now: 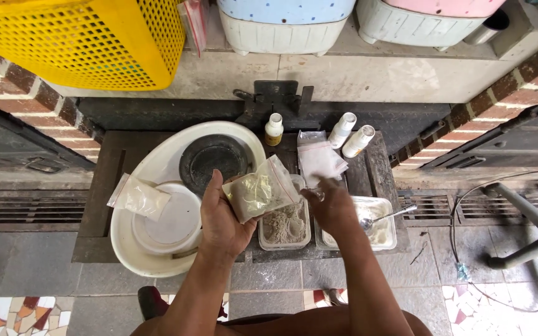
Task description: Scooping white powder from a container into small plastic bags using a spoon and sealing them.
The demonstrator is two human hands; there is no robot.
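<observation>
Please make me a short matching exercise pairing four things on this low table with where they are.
Things:
1. Powder bag
2. Spoon
3. Black dish
4. Yellow-capped bottle

Places:
a. Inside the white basin
b. In the right tray
c. Standing at the table's back edge
d. In the left hand

Pairs: 1-d, 2-b, 3-a, 4-c

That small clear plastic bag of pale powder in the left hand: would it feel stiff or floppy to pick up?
Probably floppy: the small clear plastic bag of pale powder looks creased and sags over the left hand. It seems light, since the powder fills only part of it. The smooth film may be a little slippery.
</observation>
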